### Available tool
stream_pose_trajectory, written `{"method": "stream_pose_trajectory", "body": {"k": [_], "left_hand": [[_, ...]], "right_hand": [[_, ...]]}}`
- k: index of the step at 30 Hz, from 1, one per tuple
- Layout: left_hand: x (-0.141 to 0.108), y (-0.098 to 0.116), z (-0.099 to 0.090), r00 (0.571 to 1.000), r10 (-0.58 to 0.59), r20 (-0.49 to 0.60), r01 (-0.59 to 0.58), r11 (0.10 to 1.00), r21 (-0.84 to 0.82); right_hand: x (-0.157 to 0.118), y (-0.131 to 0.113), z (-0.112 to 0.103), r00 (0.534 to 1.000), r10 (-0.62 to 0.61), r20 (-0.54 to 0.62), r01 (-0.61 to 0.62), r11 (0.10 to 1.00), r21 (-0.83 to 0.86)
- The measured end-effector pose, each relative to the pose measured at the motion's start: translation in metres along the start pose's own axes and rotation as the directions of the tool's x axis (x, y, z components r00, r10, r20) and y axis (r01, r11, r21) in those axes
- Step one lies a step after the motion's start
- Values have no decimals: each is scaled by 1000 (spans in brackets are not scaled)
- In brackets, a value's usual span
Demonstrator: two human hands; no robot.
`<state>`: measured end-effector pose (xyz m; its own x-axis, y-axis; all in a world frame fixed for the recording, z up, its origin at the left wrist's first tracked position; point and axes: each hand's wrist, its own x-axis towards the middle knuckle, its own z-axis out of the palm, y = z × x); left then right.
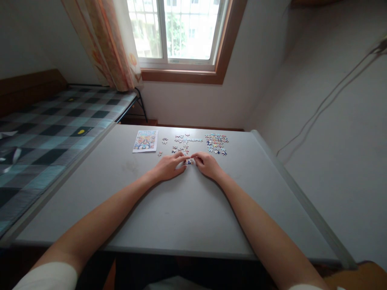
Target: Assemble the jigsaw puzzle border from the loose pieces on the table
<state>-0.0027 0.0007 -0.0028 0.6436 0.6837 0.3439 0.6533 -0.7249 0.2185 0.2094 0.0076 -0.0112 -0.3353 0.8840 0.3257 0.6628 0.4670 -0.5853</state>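
Both of my hands rest on the grey table around a partly joined strip of puzzle pieces (189, 162). My left hand (170, 166) lies at the strip's left, thumb and forefinger apart, its fingertips at the pieces. From the right, my right hand (207, 164) reaches the strip with its fingers bent together; whatever is between them is too small to make out. Beyond the hands, a row of joined pieces (193, 140) runs sideways. A heap of loose pieces (216, 143) lies to the right, and a printed picture (145, 141) to the left.
Small groups of pieces (165, 141) lie between the picture and the joined row. The grey table (181, 217) has a raised right edge beside the wall. A bed with a checked cover (60, 133) stands at the left, and a window (178, 32) is behind.
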Motion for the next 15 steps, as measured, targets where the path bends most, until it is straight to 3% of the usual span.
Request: {"method": "stream_pose_trajectory", "body": {"k": [15], "left_hand": [[-1,0,2,1000,16,-13,-16,1000,10]], "right_hand": [[-2,-6,-4,999,-15,49,18,998,-57]]}}
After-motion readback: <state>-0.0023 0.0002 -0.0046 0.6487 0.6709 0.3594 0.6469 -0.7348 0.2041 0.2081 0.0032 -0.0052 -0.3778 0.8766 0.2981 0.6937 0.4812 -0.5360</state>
